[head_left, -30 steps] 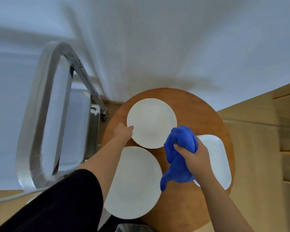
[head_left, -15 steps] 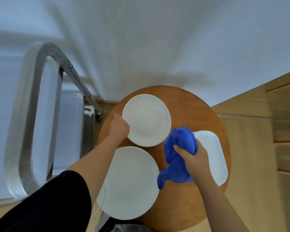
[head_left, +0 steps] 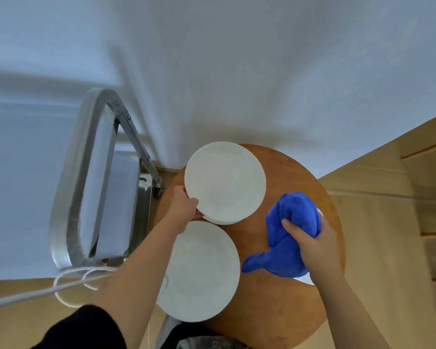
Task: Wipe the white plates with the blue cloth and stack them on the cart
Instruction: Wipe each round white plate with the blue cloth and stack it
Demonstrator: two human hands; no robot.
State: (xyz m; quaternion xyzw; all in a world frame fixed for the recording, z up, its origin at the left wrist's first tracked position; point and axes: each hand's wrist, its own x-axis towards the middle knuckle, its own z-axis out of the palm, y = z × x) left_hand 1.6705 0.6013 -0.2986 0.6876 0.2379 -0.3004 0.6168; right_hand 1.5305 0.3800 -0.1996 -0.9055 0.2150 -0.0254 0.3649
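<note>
The left hand (head_left: 184, 210) pinches the near-left rim of the far round plate (head_left: 224, 181), thumb on top, fingers tucked under, and the plate looks tilted up off the round wooden table (head_left: 287, 311). A second rim shows just beneath its near edge, though I cannot tell whether that is another plate. The right hand (head_left: 315, 245) bunches the blue cloth (head_left: 287, 238) in a closed fist, hovering over a third white dish (head_left: 319, 213) that it almost wholly hides. The near round plate (head_left: 202, 270) lies flat at the table's near-left edge, overhanging it.

To my eye the job is barely started: 3 dishes sit at the table and wiping hasn't visibly begun. The steel cart (head_left: 106, 197) stands just left of the table; what shows of its shelf holds no plates. A white cable (head_left: 68, 285) loops on the floor beside it.
</note>
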